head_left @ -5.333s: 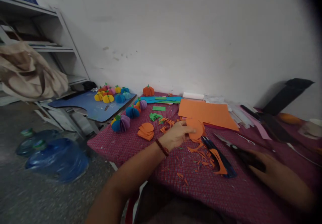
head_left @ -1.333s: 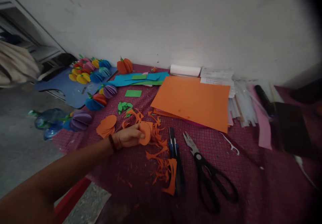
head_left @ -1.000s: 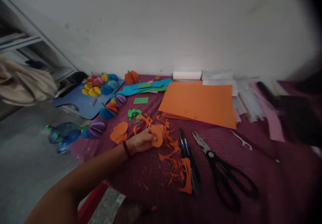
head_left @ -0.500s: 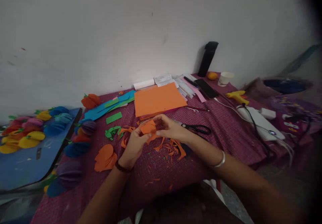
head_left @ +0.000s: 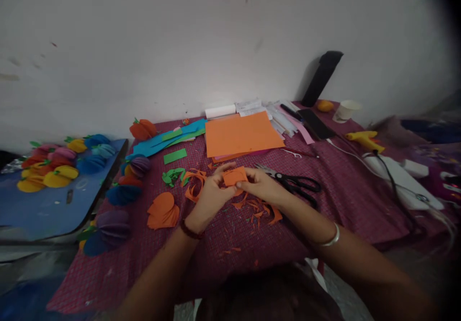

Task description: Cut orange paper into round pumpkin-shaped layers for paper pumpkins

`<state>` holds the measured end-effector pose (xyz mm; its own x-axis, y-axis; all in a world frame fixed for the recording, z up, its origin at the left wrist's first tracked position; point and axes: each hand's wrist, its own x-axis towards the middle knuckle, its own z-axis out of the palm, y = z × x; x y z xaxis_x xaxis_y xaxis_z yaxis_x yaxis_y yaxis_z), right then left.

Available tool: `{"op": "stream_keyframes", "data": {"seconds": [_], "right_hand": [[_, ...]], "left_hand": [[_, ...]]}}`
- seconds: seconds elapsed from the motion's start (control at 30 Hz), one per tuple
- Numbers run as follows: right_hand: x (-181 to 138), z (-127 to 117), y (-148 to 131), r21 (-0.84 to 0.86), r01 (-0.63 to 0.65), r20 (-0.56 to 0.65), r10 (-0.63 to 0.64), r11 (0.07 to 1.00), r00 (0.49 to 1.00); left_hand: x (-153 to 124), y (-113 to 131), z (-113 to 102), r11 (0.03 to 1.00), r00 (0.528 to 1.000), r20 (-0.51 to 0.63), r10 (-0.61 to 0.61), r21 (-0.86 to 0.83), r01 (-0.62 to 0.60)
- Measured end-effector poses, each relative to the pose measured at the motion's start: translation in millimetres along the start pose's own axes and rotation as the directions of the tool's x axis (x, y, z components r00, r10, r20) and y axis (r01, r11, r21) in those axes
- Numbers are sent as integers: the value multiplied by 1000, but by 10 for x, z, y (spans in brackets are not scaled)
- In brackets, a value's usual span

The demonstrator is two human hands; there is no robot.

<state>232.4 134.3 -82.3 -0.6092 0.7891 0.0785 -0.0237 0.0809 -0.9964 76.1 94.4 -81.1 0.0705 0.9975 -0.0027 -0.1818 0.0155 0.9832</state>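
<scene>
Between my two hands is a small piece of orange paper (head_left: 235, 176), held above the table. My left hand (head_left: 215, 192) grips its left side with the thumb in front. On the right side, my right hand (head_left: 262, 184) pinches it between thumb and fingers. Orange paper offcuts (head_left: 257, 208) lie below and around the hands. A stack of rounded orange paper cutouts (head_left: 163, 210) rests left of my left forearm. Black-handled scissors (head_left: 293, 180) lie just beyond my right hand, their blades partly open. Orange sheets (head_left: 243, 133) are piled behind the hands.
Several paper pumpkins (head_left: 118, 227) line the table's left edge, with more on a blue board (head_left: 43, 220). Green scraps (head_left: 173, 177) and blue strips (head_left: 154, 143) lie back left. A phone (head_left: 316, 124), black bottle (head_left: 321, 78), paper cup (head_left: 346, 111) and yellow glue gun (head_left: 365, 141) stand or lie right.
The orange paper in my hands now shows a compact, straight-edged shape instead of a rounded one. My fingers have shifted around it. The whole view has swung a little to the left.
</scene>
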Motion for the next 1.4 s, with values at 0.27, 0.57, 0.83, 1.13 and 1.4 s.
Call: {"op": "stream_keyframes", "data": {"seconds": [0.27, 0.57, 0.83, 1.13, 1.4], "right_hand": [[-64, 80, -52, 29, 49, -143, -45, 998, 989], [-85, 107, -16, -82, 86, -141, -97, 993, 985], [-58, 134, 55, -93, 116, -141, -128, 989, 982], [-610, -745, -101, -818, 77, -72, -234, 570, 969], [-1348, -1025, 308, -964, -64, -117, -196, 259, 973]], "left_hand": [[-81, 59, 33, 996, 996, 26, 80, -45, -79], [-85, -18, 146, 961, 993, -117, -32, -276, -2], [-90, 7, 133, 956, 994, -105, -18, -295, -14], [-37, 0, 54, 942, 979, -198, -50, -336, -20], [-2, 21, 29, 918, 969, -237, -68, -395, -32]]}}
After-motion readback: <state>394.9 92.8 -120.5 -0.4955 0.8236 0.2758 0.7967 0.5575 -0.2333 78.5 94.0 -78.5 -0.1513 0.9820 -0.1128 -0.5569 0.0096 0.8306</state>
